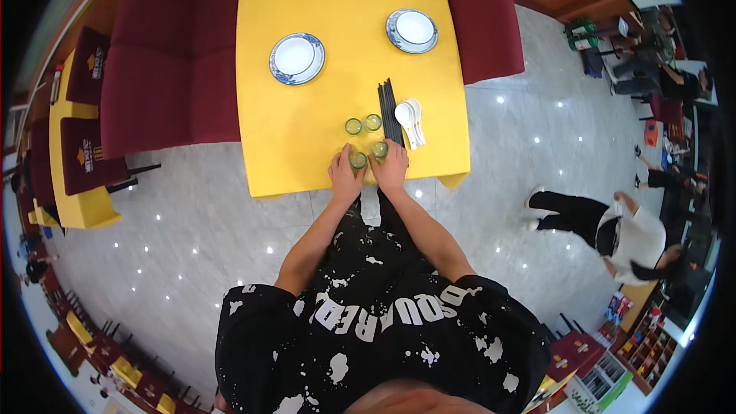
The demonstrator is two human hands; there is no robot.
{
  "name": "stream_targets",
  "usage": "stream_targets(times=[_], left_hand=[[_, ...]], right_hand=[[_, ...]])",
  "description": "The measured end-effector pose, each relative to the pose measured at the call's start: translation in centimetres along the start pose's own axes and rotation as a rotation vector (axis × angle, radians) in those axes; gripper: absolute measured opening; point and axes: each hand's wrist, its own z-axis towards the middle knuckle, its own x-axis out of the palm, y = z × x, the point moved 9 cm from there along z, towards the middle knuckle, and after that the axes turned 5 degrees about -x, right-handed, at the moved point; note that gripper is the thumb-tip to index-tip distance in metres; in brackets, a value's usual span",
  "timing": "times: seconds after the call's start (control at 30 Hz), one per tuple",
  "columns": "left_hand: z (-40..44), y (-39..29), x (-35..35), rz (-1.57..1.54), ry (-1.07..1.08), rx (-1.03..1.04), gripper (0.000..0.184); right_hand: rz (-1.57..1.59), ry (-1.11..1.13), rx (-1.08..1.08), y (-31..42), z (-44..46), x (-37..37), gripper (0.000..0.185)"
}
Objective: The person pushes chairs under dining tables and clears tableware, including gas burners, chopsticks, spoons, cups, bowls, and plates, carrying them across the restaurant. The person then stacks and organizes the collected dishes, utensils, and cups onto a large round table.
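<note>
At the near edge of the yellow-clothed table, my left hand is closed round a small greenish glass. Close beside it, my right hand has its fingers round another such glass. Just beyond stand two more glasses, one on the left and one on the right, touched by neither hand. A bundle of dark chopsticks lies lengthwise past my right hand, its near end close to the fingers. White spoons are stacked to the right of the chopsticks.
Several blue-rimmed plates with white bowls stand farther up the table, the nearest being a left plate and a right plate. Maroon seats flank the table, a bench and a chair. A person is on the tiled floor at right.
</note>
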Motion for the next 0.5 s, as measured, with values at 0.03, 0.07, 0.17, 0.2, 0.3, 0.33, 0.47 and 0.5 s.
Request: stream_targets(times=[0.03,0.07,0.17,0.2,0.3,0.33,0.47,0.5], left_hand=[[0.3,0.2,0.5,0.021,0.015,0.001,0.078],[0.6,0.2,0.8,0.043,0.026,0.001,0.079],[1.4,0.0,0.8,0.199,-0.052,0.021,0.083],[1.6,-0.5,0.5,0.264,-0.102,0.037,0.085],[2.0,1.0,1.6,0.288,-0.029,-0.059,0.090],[2.2,1.2,2.0,0.297,-0.035,-0.067,0.091],[3.0,1.4,2.3,0.323,-0.018,-0.111,0.096],[3.2,1.3,2.3,0.325,-0.010,-0.128,0.097]], right_hand=[[0.000,0.009,0.024,-0.1,0.2,0.0,0.061],[0.003,0.018,0.046,-0.3,0.5,0.2,0.062],[0.035,0.024,-0.037,0.4,1.4,0.3,0.062],[0.037,0.034,-0.027,0.5,1.2,0.1,0.062],[0.057,0.057,-0.018,0.8,1.6,-0.6,0.061],[0.076,0.068,-0.020,0.4,1.6,-0.6,0.061],[0.119,0.068,-0.059,-0.1,1.9,0.0,0.065],[0.174,0.095,-0.045,-0.5,2.1,0.3,0.068]])
